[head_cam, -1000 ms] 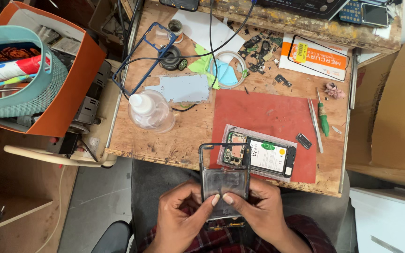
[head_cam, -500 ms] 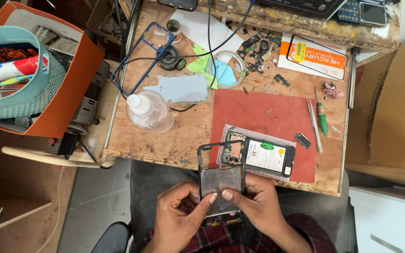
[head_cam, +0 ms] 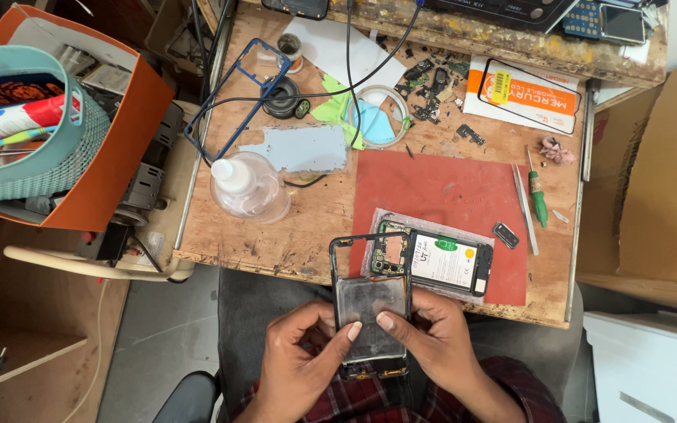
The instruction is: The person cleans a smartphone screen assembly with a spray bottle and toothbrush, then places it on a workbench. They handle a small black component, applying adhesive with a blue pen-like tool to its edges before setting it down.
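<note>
Both hands hold a dark phone frame (head_cam: 370, 301) with a grey metal plate in its lower half, just in front of the table's near edge. My left hand (head_cam: 303, 356) grips its left side, thumb on the plate. My right hand (head_cam: 432, 348) grips its right side, thumb pressing the plate too. An opened phone body (head_cam: 440, 262) with a white battery and bare circuit board lies on the red mat (head_cam: 440, 196), right behind the frame.
On the wooden table (head_cam: 307, 219) stand a clear plastic bottle (head_cam: 248, 188), a blue phone frame (head_cam: 237, 94), a grey plate (head_cam: 303, 149), black cables, a green screwdriver (head_cam: 538, 200), tweezers and loose parts. An orange bin with a teal basket (head_cam: 33, 133) sits left.
The frame and both hands have shifted slightly; my thumbs have slid a little over the grey plate. Everything on the table stays put.
</note>
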